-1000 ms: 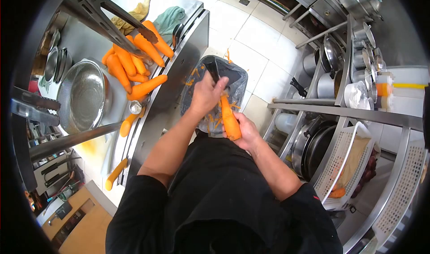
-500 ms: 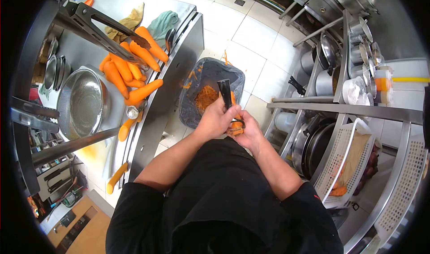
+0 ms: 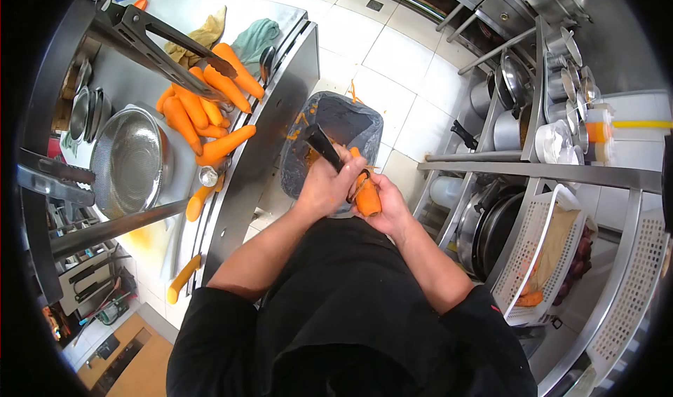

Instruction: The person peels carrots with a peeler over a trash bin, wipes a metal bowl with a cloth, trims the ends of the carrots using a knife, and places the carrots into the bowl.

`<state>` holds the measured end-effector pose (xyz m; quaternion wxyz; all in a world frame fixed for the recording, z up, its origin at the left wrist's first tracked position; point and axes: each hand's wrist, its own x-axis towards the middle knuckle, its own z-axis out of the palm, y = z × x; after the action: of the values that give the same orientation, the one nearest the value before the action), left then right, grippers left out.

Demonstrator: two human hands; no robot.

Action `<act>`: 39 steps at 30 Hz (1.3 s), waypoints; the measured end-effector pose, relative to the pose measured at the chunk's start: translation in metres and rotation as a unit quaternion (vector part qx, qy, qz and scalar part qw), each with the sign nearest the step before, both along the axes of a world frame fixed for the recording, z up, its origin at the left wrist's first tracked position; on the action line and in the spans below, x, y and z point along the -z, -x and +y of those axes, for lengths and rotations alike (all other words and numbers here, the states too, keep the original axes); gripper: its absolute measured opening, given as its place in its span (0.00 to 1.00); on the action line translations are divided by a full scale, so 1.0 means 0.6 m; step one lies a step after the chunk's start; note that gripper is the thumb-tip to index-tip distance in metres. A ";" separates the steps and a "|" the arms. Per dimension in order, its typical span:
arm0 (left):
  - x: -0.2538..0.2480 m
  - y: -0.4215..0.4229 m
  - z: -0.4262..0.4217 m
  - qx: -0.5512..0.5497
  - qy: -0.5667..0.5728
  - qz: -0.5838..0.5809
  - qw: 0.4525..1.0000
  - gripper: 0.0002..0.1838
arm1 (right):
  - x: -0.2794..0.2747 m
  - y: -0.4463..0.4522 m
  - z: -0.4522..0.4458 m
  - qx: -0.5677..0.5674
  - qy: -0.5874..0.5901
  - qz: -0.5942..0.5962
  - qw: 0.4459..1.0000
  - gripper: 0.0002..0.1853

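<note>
Orange carrot point(image 3: 369, 201), clasped in R hand point(image 3: 392, 209) by bin's point(image 3: 343, 120) near rim, lies lengthwise approx. body-to-bin, w/ L hand point(image 3: 324, 188), clenched on blk-handled peeler point(image 3: 322, 145), alongside, nearer bin's L side.

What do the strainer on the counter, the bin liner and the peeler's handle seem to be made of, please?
The strainer looks like shiny stainless steel: silvery fine mesh with a bright metal rim. The bin liner seems to be thin, slightly glossy dark plastic, creased and folded over the rim. The peeler's handle is smooth and black, probably plastic, though coated metal is possible.
</note>
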<state>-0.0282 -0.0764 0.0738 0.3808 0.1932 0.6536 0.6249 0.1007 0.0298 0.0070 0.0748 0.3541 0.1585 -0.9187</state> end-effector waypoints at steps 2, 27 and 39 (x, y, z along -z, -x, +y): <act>0.006 -0.004 -0.008 0.057 0.002 -0.040 0.998 0.13 | 0.002 0.004 -0.002 -0.002 -0.018 -0.001 1.000 0.20; 0.067 0.049 -0.039 0.188 0.000 -0.165 0.968 0.06 | -0.008 -0.003 -0.010 0.007 0.058 -0.003 0.998 0.18; -0.013 0.025 -0.033 0.307 -0.015 -0.141 0.941 0.08 | -0.024 -0.010 -0.012 0.020 0.051 -0.012 0.998 0.20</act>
<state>-0.0432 -0.0963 0.0818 0.6394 0.2997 0.4926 0.5087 0.1067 0.0228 0.0216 0.0759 0.3637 0.1036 -0.9226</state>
